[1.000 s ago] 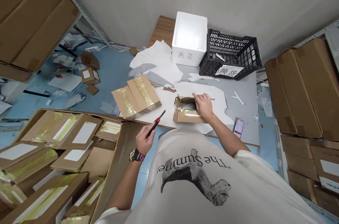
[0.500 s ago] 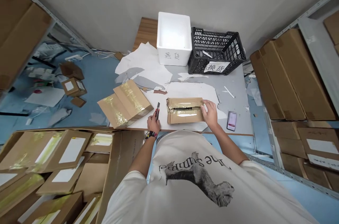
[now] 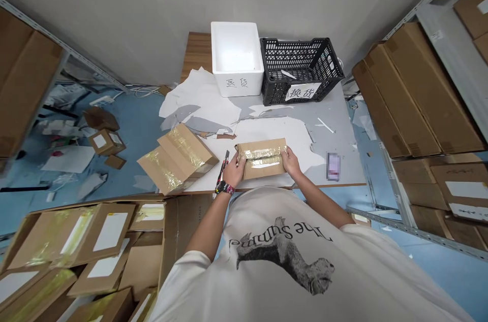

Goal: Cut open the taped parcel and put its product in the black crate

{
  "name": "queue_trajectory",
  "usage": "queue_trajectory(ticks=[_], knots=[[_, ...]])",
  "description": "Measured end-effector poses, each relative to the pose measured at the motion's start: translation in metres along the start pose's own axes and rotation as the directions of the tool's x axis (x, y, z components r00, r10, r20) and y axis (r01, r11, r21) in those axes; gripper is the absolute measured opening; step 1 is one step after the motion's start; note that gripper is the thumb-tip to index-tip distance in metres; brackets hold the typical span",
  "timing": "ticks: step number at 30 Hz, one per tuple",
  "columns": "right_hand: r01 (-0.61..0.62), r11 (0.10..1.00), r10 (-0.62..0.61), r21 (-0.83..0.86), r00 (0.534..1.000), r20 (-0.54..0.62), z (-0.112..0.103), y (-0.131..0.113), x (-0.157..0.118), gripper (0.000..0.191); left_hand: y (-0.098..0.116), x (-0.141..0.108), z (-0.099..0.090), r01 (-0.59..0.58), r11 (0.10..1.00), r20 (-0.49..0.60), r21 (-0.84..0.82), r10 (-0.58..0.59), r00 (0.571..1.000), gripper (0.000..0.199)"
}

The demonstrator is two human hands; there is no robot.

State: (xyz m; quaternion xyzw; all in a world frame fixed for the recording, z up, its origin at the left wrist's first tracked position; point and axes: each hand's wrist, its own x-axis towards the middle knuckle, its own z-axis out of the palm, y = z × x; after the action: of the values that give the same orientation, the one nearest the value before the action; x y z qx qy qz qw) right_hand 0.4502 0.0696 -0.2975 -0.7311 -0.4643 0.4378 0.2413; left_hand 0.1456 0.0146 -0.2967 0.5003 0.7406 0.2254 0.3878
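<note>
A small cardboard box (image 3: 263, 170) with yellowish tape along its top seam is between my two hands at the front of the table. My left hand (image 3: 234, 171) grips the box's left end, thumb on top. At the opposite end, my right hand (image 3: 291, 162) is closed around the side. The red and black utility knife (image 3: 222, 167) lies on the table just left of my left hand, blade pointing away from me. Further left is a larger taped cardboard box (image 3: 179, 157), set at an angle.
A white foam box (image 3: 238, 81) and a black plastic crate (image 3: 301, 75) stand at the table's back. A phone (image 3: 333, 166) lies at right. A big carton (image 3: 186, 215) of parcels is at lower left. Shelved cartons (image 3: 404, 88) line the right.
My left hand has let go of the utility knife and taken the small box's left end. My right hand has shifted its grip, and the slit in the box top looks narrower.
</note>
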Motion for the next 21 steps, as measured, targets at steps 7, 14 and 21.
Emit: queue_trajectory(ticks=[7, 14, 21], knots=[[0.046, 0.996, -0.046, -0.083, 0.999, -0.006, -0.003, 0.013, -0.001, 0.073, 0.005, 0.005, 0.003, -0.029, 0.977, 0.022, 0.213, 0.025, 0.999, 0.076], [0.299, 0.935, -0.289, 0.192, 0.954, -0.077, -0.009, -0.004, 0.015, 0.071, 0.016, 0.025, 0.01, -0.172, 0.983, -0.073, 0.058, 0.176, 0.982, 0.071], [0.041, 0.919, -0.006, 0.393, 0.996, -0.091, 0.01, 0.022, 0.001, 0.086, -0.013, 0.025, 0.046, -0.129, 0.95, 0.032, -0.283, 0.144, 0.989, 0.078]])
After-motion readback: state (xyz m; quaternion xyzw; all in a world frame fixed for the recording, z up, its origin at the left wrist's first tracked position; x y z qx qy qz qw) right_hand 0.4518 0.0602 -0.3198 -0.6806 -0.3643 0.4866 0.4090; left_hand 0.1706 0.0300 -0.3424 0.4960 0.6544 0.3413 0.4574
